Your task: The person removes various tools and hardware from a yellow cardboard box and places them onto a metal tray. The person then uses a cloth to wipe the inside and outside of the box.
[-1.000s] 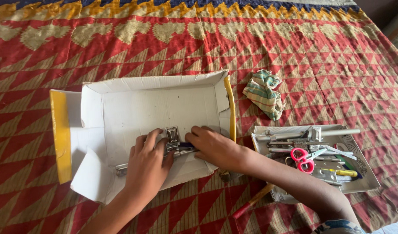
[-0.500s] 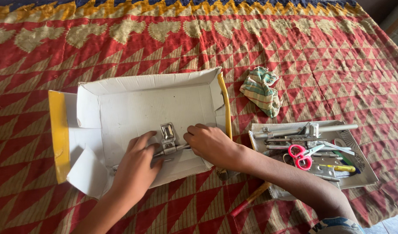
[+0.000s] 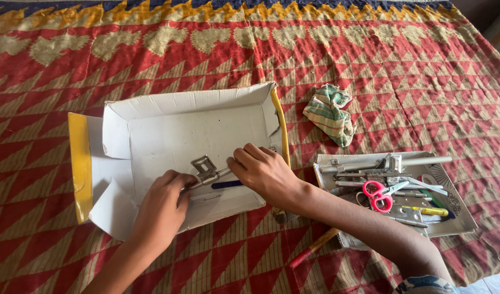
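Two hands work inside a flattened white cardboard box [image 3: 168,125] at frame centre. Lower left, the left hand [image 3: 161,204] curls its fingers around a metal door latch bolt [image 3: 206,171]. Right of it, the right hand [image 3: 266,173] presses half-closed on the bolt's rod end. Far right, a tray [image 3: 462,218] carries pink-handled scissors [image 3: 378,195].

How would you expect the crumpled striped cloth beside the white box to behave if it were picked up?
The striped cloth lies bunched in soft folds, so it would probably hang limp and unfold when lifted. It looks thin, so likely light. On the patterned bedspread it seems unlikely to roll or slide.
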